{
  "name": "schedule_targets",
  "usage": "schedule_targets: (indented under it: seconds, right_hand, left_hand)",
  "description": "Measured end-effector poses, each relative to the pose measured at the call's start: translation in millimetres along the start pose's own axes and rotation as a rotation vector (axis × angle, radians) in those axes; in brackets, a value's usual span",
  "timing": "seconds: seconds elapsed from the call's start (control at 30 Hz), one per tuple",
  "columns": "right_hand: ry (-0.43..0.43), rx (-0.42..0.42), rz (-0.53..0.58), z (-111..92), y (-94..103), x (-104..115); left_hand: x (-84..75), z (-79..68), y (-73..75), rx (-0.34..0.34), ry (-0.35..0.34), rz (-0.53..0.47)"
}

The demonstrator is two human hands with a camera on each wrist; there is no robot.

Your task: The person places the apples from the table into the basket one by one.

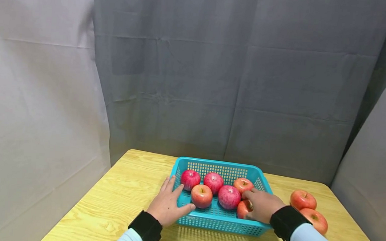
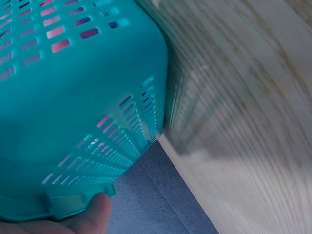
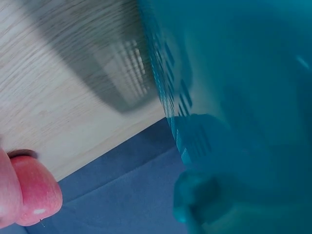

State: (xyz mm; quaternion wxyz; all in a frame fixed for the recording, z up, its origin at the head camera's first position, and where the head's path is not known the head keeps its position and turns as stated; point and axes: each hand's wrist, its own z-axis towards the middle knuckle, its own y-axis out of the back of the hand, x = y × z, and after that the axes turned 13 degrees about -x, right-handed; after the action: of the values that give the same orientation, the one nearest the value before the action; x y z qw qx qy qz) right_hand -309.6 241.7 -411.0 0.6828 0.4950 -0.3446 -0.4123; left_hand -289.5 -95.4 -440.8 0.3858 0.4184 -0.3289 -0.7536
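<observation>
A turquoise plastic basket point(image 1: 220, 224) with perforated walls holds several apples. Three are deep red, one of them the apple point(image 1: 190, 179) at the back left; the others are paler orange-red. My left hand point(image 1: 167, 206) lies at the basket's left end with fingers spread and straight, a fingertip point(image 2: 99, 212) touching the rim in the left wrist view. Inside the basket's right end, my right hand point(image 1: 262, 205) reaches over the rim, fingers and thumb curled round the front-right apple point(image 1: 242, 209). Another orange-red apple point(image 1: 242, 184) sits just behind that one. The right wrist view hides this hand.
Two more apples, one behind point(image 1: 302, 200) and one in front point(image 1: 315, 220), lie on the wooden table point(image 1: 103, 203) to the right of the basket, close to my right wrist. Grey cloth point(image 1: 195, 80) hangs behind the table, with pale cloth at both sides.
</observation>
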Motion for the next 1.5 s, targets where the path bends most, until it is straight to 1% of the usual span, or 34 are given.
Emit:
schedule_targets:
  seconds: [0.17,0.37,0.43,0.57,0.7,0.8,1.0,1.2,1.3,1.43,1.5]
  right_hand:
    - [-0.018,-0.027,-0.015,-2,10.8,-8]
    - [0.010,-0.071,-0.024,-8,23.4,-20]
    - [0.001,-0.086,-0.018,-11,26.7,-23]
    - [-0.035,-0.099,0.009,-17,32.8,-31]
    - [-0.081,-0.076,0.030,-24,37.4,-42]
    - [-0.125,-0.069,0.018,-29,38.8,-54]
    - [-0.190,-0.068,-0.017,-39,45.5,-81]
    - [-0.219,-0.054,-0.027,-49,42.3,-106]
    - [-0.258,-0.036,-0.014,-53,41.4,-118]
    - [-0.310,-0.011,0.014,-59,36.6,-130]
    - [-0.315,-0.005,0.018,-63,31.6,-134]
  left_hand:
    - [-1.1,1.5,-0.4,-0.001,-0.008,-0.009]
    - [1.3,-0.3,-1.4,0.000,-0.007,-0.014]
    - [1.8,-0.6,-1.2,-0.002,-0.007,-0.019]
    - [3.9,-2.3,-2.6,-0.004,0.003,-0.025]
    - [5.3,-5.1,-4.1,0.006,0.020,-0.035]
    - [4.4,-5.6,-3.5,0.013,0.025,-0.032]
    - [-0.6,-1.3,0.9,-0.002,0.010,-0.039]
    - [0.2,-1.0,-1.4,0.001,0.007,-0.034]
    - [0.5,0.5,-2.4,-0.009,0.004,-0.032]
    - [0.3,0.6,-1.6,-0.012,0.001,-0.031]
    - [0.4,-1.1,-1.4,-0.011,0.003,-0.033]
